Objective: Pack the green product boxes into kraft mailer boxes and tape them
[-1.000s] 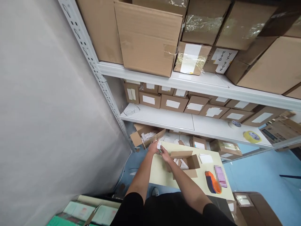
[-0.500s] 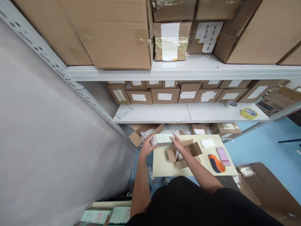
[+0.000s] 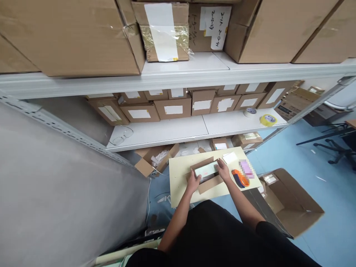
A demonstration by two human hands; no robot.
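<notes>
A pale green box (image 3: pixel 206 170) is held level at its two ends, over or partly inside the opening of a small cardboard carton (image 3: pixel 210 184). My left hand (image 3: pixel 193 180) grips its left end. At the other end, my right hand (image 3: pixel 223 171) has its fingers closed around the edge. The carton stands on a cream tabletop (image 3: pixel 178 189) with its flaps spread out. What lies inside the carton is hidden beneath the box. How deep the box sits cannot be told.
An orange tape dispenser (image 3: pixel 240 178), white cards (image 3: pixel 229 158) and a blurred purple item (image 3: pixel 246 168) lie right of the carton. Behind rises a shelf (image 3: pixel 167 132) with boxes, glasses (image 3: pixel 122 136) and yellow tape (image 3: pixel 268 119). A large open carton (image 3: pixel 294 200) stands on the floor.
Both hands have brought the pale green box from the table's left back edge rightward to the small carton's opening. The camera view has turned to the right.
</notes>
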